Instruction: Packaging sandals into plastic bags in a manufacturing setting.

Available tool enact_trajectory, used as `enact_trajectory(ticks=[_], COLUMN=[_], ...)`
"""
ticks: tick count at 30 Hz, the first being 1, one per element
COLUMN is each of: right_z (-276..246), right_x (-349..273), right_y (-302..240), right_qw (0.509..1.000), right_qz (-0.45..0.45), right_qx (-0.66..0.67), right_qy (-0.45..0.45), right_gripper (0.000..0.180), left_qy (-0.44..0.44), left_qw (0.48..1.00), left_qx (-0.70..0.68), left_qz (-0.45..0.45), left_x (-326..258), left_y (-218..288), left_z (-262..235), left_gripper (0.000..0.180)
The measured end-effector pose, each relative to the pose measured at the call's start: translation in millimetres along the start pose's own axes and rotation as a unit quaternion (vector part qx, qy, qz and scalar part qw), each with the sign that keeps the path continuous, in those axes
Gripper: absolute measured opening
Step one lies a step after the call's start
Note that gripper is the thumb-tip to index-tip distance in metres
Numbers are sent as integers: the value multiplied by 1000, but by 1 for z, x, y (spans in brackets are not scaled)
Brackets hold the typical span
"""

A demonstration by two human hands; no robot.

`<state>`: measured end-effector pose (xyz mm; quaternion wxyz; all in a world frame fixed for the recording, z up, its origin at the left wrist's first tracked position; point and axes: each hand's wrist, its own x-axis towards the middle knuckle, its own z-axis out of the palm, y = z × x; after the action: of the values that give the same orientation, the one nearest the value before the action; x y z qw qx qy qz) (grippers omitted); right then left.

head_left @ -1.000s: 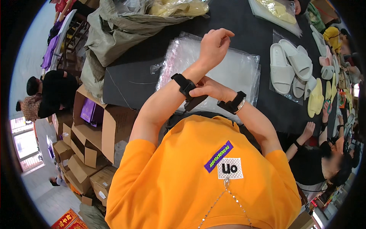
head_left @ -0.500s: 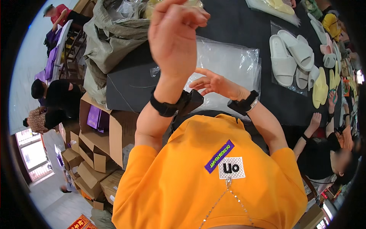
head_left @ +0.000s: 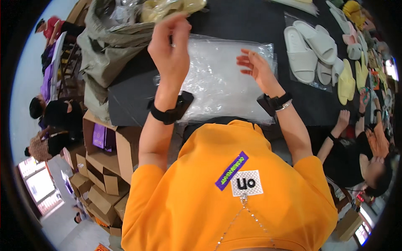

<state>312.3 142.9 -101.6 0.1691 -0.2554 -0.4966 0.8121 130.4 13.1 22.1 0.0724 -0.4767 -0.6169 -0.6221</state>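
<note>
Your left hand (head_left: 169,50) is lifted up over the far side of the table, and its fingers look pinched together at the top, maybe on a thin bit of clear plastic, but you cannot tell for sure because the plastic is so see-through. Your right hand (head_left: 255,67) is open with the fingers spread, floating just above the stack of clear plastic bags (head_left: 226,79) and holding nothing. That stack lies flat on the black table (head_left: 251,21), right in front of you, with its near edge close to the table's near edge. Be careful, because these bags are slippery and stick to each other. If your pinch is too light, the bag may slide out of your fingers. If you pull while your right hand is off the stack, the whole pile may slide toward you and fall off the near edge. You could also lift two bags at once, since they cling. To the right lie white slippers (head_left: 307,50) in a clear bag, and farther right some yellow slippers (head_left: 345,81). A big grey-green sack (head_left: 106,46) sits to the left, with cardboard boxes (head_left: 104,167) below it. A wide swing of your arm could knock those slippers out of place.
</note>
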Motion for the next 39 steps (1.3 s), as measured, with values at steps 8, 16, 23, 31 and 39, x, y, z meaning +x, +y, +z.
enact_trajectory(ticks=[8,16,23,31,39], right_z=[-19,-28,-34,-19,-1], right_x=[-18,-60,-40,7,35], right_y=[-61,-106,-85,-72,-69], right_qw=[925,800,871,838,849], right_qz=[-182,-266,-293,-292,-378], right_qx=[332,521,387,412,-135], right_qy=[30,-135,76,207,344], right_gripper=[46,50,48,38,19], left_qy=[-445,-573,-556,-421,-304], left_qw=[835,765,812,700,935], left_qx=[318,294,39,-390,29], left_qz=[65,9,-171,-425,179], left_x=[-126,-170,-146,-121,-68], left_y=[-93,-92,-74,-1,37], left_z=[12,4,25,91,88], left_gripper=[42,52,58,80,35])
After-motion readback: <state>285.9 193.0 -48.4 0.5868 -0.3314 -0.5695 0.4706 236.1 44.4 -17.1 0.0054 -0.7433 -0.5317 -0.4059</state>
